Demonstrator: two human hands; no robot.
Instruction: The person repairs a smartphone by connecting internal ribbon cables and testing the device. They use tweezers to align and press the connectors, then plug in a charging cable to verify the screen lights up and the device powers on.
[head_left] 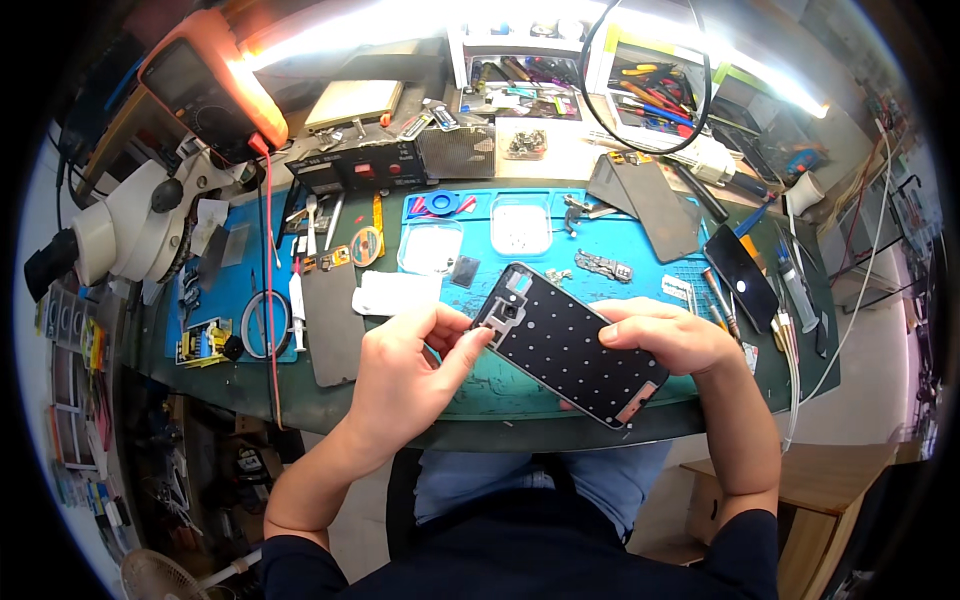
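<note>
A black phone frame (570, 345) dotted with pale spots is held tilted above the front of the bench. A camera opening and metal-looking parts show at its upper left end, and a copper-coloured patch at its lower right. My right hand (655, 335) grips its right side, thumb on the dotted face. At the upper left end, my left hand (410, 360) is closed in a pinch on the frame's edge. Whether a small part is also between those fingertips cannot be made out. Beyond the frame, small metal parts (603, 266) lie on the blue mat (640, 225).
Clear plastic trays (520, 224) stand on the mat. A phone (741, 278) lies to the right, near screwdrivers and a syringe. White microscope parts (125, 228) and an orange multimeter (205, 85) are at left. A red lead (270, 300) hangs over the bench edge.
</note>
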